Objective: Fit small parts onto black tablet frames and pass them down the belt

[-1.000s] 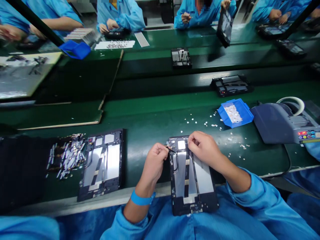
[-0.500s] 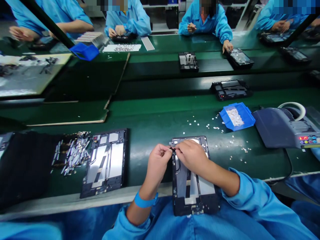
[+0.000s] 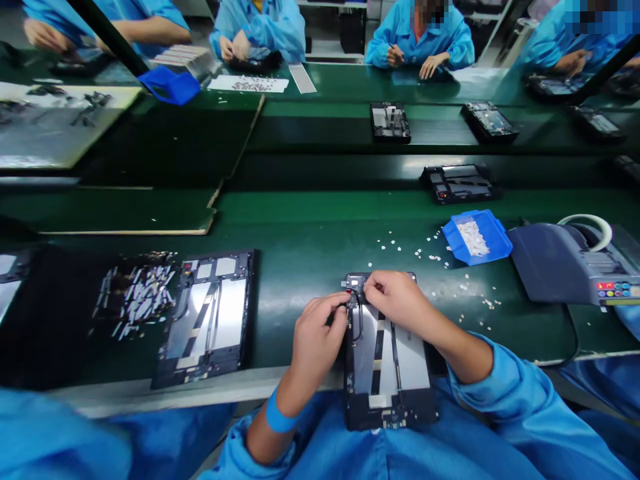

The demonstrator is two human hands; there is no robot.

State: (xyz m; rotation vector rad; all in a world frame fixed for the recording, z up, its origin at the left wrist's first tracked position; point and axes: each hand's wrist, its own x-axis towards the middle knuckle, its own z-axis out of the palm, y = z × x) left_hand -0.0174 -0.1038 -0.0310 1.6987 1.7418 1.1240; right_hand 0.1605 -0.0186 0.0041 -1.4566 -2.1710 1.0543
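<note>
In the head view, an open tablet with a silver inner panel and dark cables leans on the table edge at my lap. My left hand is at its upper left corner. Its index fingertip touches the tablet beside a small red part, with the thumb apart below. My right hand lies over the upper right of the tablet, fingers curled and pinched together. Whatever may be between those fingertips is hidden. A thin black cable loops down the tablet's left side, between the hands.
Another open tablet lies left, beside a pile of small metallic strips. To the right are a blue bin of white bits, scattered bits and a grey tape dispenser. More tablets sit farther back; co-workers sit opposite.
My hands have moved apart; they met at the tablet's upper left corner before. The right hand shifted right, uncovering the cable loop. A co-worker's hand opposite has left a tablet.
</note>
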